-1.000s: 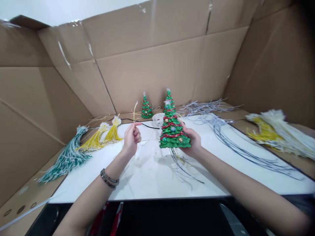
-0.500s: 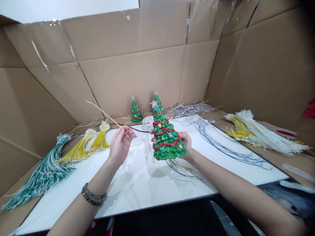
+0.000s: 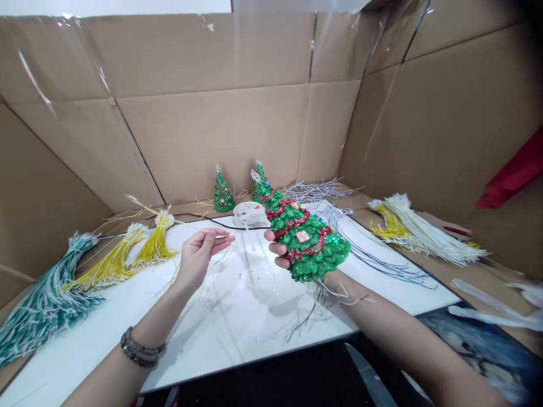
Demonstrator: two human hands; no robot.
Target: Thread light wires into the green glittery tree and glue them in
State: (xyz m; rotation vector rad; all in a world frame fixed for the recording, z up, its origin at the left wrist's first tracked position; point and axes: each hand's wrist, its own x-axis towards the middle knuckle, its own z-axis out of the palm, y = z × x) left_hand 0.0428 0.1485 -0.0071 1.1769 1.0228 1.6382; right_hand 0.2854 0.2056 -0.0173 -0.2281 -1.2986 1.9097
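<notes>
Setting: cardboard walls (image 3: 237, 130) enclose a white tabletop (image 3: 237, 316).
Right hand: the right hand (image 3: 282, 254) grips a glittery green Christmas tree (image 3: 307, 240), tilted over with its tip pointing up and left, thin fibres trailing from its base above the table.
Left hand: the left hand (image 3: 199, 257) pinches a single pale yellow strand (image 3: 165, 217) between fingertips.
Left side: yellow bundles (image 3: 127, 254) and a green-and-white bundle (image 3: 42, 299) lie on the table.
Back: two small trees (image 3: 223, 192) stand beside a white round part (image 3: 250, 212).
Right side: pale bundles (image 3: 419, 229) lie on cardboard.
</notes>
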